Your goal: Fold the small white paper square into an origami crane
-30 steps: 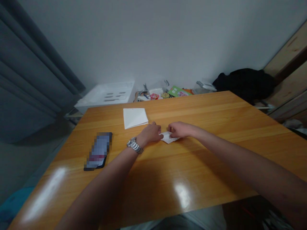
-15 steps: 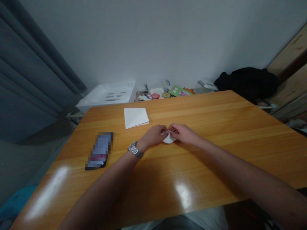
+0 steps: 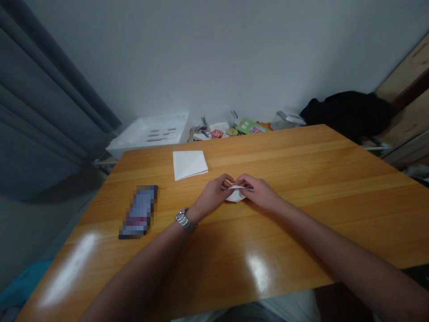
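Observation:
A small piece of folded white paper (image 3: 236, 196) is held between my two hands near the middle of the wooden table (image 3: 301, 179). My left hand (image 3: 214, 192), with a metal watch (image 3: 185, 220) at its wrist, pinches the paper's left side. On the right side, my right hand (image 3: 259, 190) grips it between thumb and fingers. The paper's upper edge is lifted as a thin flap, while its lower part faces me. The curled fingers partly hide its far side.
A stack of lined white paper (image 3: 190, 165) lies beyond my left hand. To the left rests a phone (image 3: 139, 212) with a blurred screen. Behind the table are a white plastic tray (image 3: 150, 129), a green packet (image 3: 250, 126) and a black cloth heap (image 3: 346, 114).
The paper's top edge has tilted up into a flap, and its shape between my fingers has altered. My left wrist has shifted slightly left and down. The phone and paper stack stay put.

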A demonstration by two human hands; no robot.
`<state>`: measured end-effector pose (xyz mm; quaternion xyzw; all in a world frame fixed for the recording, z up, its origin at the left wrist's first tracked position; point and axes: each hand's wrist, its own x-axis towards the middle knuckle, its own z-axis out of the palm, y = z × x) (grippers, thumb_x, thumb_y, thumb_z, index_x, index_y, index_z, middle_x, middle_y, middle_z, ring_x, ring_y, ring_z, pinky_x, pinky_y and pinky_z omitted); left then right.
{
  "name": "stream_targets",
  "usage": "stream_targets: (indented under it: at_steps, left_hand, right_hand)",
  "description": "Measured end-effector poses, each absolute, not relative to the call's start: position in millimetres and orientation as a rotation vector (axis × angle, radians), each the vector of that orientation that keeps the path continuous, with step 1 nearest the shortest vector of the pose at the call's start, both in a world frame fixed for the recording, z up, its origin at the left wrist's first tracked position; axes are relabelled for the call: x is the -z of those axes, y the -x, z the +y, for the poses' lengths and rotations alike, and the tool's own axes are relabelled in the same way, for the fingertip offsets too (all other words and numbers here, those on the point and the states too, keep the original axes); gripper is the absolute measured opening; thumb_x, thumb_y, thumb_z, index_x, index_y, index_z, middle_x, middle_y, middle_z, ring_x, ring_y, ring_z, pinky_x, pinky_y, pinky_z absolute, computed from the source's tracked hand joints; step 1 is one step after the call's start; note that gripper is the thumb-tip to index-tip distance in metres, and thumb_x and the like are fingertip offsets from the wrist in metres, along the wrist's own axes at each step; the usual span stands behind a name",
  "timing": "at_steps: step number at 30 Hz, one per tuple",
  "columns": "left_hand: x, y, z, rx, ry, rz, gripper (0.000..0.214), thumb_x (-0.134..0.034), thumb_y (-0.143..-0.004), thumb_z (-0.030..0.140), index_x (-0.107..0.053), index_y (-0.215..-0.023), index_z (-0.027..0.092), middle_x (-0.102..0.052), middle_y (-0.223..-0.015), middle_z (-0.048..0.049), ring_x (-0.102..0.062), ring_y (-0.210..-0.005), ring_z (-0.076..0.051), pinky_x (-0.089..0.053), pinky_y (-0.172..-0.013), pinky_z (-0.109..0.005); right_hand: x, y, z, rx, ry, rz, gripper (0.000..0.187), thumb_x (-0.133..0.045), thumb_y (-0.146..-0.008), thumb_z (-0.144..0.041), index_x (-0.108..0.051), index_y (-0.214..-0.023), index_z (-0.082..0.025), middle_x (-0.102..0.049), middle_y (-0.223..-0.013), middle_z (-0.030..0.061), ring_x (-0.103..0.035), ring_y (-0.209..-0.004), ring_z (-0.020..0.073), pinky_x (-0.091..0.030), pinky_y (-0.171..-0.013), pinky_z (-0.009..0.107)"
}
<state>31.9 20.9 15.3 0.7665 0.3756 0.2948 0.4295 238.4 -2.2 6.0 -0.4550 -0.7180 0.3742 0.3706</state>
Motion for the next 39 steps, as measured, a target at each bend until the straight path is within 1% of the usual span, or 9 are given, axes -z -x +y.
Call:
stream_targets:
  at_steps: [3,7,11,17,21,24,28,32,39]
  left_hand:
    - [-13.8,-29.6,18.4,-0.753,-1.799,0.851,0.021,-0.064,-0.091,0.029,-0.058,-0.108,0.019,-0.07,-0.095,-0.004,-0.068,-0.08,-0.015,-0.053,-0.068,-0.024]
    - [-14.0,-25.1,16.9,-0.792,-1.816,0.833,0.019,-0.067,-0.089,0.031,-0.061,-0.102,0.018,-0.069,-0.097,-0.0038,-0.066,-0.085,-0.014,-0.053,-0.075,-0.024]
    - [-14.7,-21.5,15.2,-0.807,-1.854,0.853,0.021,-0.068,-0.089,0.031,-0.065,-0.104,0.018,-0.07,-0.1,-0.0043,-0.067,-0.088,-0.015,-0.054,-0.079,-0.026]
    - [-13.6,-21.7,9.4,-0.835,-1.902,0.896,0.019,-0.068,-0.089,0.029,-0.066,-0.104,0.018,-0.072,-0.095,-0.0036,-0.069,-0.087,-0.015,-0.054,-0.078,-0.025]
    - [-13.1,-25.6,6.0,-0.865,-1.945,0.933,0.014,-0.066,-0.09,0.025,-0.066,-0.102,0.019,-0.073,-0.092,-0.002,-0.069,-0.084,-0.014,-0.054,-0.076,-0.024]
    - [-15.8,-29.1,3.3,-0.879,-2.018,0.981,0.012,-0.065,-0.088,0.02,-0.067,-0.101,0.019,-0.073,-0.094,-0.0016,-0.069,-0.086,-0.015,-0.053,-0.078,-0.025]
    - [-21.0,-31.7,-1.2,-0.887,-2.07,1.095,0.01,-0.065,-0.088,0.02,-0.067,-0.098,0.02,-0.073,-0.093,-0.0014,-0.068,-0.085,-0.016,-0.051,-0.076,-0.026]
    - [-22.4,-33.1,-4.6,-0.907,-2.092,1.138,0.014,-0.064,-0.085,0.015,-0.066,-0.098,0.02,-0.073,-0.093,-0.0002,-0.067,-0.084,-0.015,-0.05,-0.076,-0.025]
    - [-22.7,-35.5,-6.0,-0.95,-2.104,1.178,0.011,-0.062,-0.085,0.015,-0.066,-0.094,0.02,-0.072,-0.092,-0.0006,-0.066,-0.083,-0.016,-0.049,-0.074,-0.026]
  right_hand:
    - [-6.5,-239.4,-3.6,-0.991,1.114,-1.803,0.019,-0.056,-0.081,-0.013,-0.062,-0.097,-0.022,-0.069,-0.095,0.0024,-0.066,-0.089,0.0185,-0.048,-0.081,0.03]
    - [-7.7,-240.7,-4.5,-1.049,1.05,-1.749,0.018,-0.056,-0.081,-0.014,-0.062,-0.096,-0.02,-0.067,-0.094,0.0023,-0.064,-0.09,0.018,-0.048,-0.083,0.031]
    - [-6.4,-242.1,-6.3,-1.08,1.013,-1.734,0.018,-0.057,-0.081,-0.014,-0.063,-0.097,-0.02,-0.066,-0.095,0.0025,-0.063,-0.091,0.0178,-0.047,-0.085,0.031]
    - [-2.6,-243.5,-9.9,-1.087,0.997,-1.733,0.016,-0.061,-0.083,-0.019,-0.064,-0.098,-0.02,-0.068,-0.096,0.0033,-0.064,-0.09,0.0182,-0.048,-0.082,0.031]
    - [-3.7,-238.8,-12.8,-0.991,1.07,-1.747,0.012,-0.065,-0.085,-0.023,-0.064,-0.096,-0.02,-0.07,-0.093,0.0028,-0.065,-0.087,0.0182,-0.049,-0.079,0.03]
    - [-6.3,-233.7,-15.9,-0.888,1.124,-1.764,0.011,-0.065,-0.086,-0.023,-0.065,-0.097,-0.021,-0.072,-0.093,0.0026,-0.067,-0.086,0.0182,-0.049,-0.078,0.029]
    - [-9.1,-229.7,-20.2,-0.77,1.17,-1.826,0.008,-0.061,-0.089,-0.023,-0.066,-0.096,-0.022,-0.073,-0.09,0.0014,-0.067,-0.083,0.0177,-0.048,-0.075,0.028]
    - [-9.9,-229.1,-22.4,-0.661,1.217,-1.883,0.007,-0.061,-0.088,-0.019,-0.066,-0.092,-0.022,-0.072,-0.087,0.0004,-0.066,-0.079,0.0169,-0.045,-0.072,0.027]
    - [-12.5,-229.6,-22.6,-0.586,1.216,-1.901,0.009,-0.058,-0.089,-0.018,-0.066,-0.09,-0.023,-0.072,-0.087,0.0013,-0.065,-0.079,0.0181,-0.045,-0.072,0.028]
